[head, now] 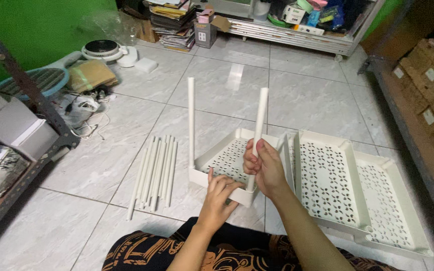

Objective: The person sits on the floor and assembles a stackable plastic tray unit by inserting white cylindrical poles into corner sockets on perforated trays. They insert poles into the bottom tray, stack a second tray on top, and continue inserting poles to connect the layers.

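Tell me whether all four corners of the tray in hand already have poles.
No: only two white poles stand in the tray, the nearer gripped by the right hand.

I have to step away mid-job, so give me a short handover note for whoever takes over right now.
Right hand: grip shut on an upright white pole, its foot at the near corner of the perforated tray.
Left hand: steadies that tray's near edge, holding nothing.
Done: one pole stands in the tray's left corner.
In progress: second pole, seating not confirmed.
Left: loose poles lie on the floor to the left; spare trays lie to the right.
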